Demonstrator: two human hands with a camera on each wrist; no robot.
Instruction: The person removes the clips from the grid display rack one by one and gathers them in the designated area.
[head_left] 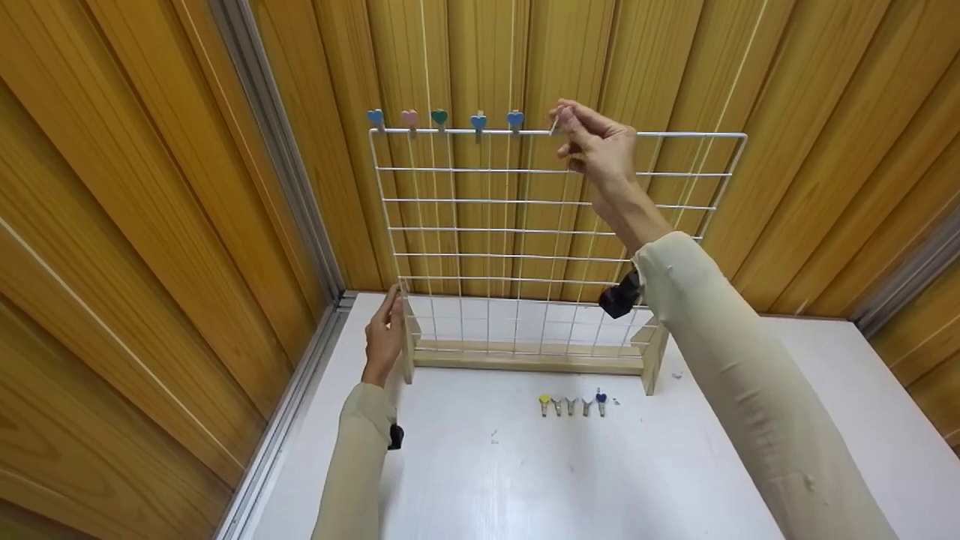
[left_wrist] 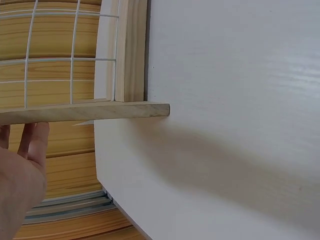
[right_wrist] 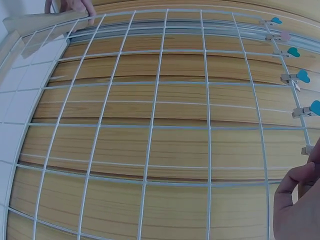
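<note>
My right hand is at the top wire of a white wire grid rack, right of the row of clips. Its thumb and fingertips pinch a small clothespin, whose jaws sit at the wire; fingers cover most of it. Along the same wire stand several heart clothespins, among them a green one, a pink one and a blue one. My left hand rests extended fingers against the outer side of the rack's wooden left leg, low on the rack.
On the white table before the rack lie several more clothespins in a row, with a yellow one at the left end and a dark blue heart one at the right. Wood-panelled walls stand behind and to the left.
</note>
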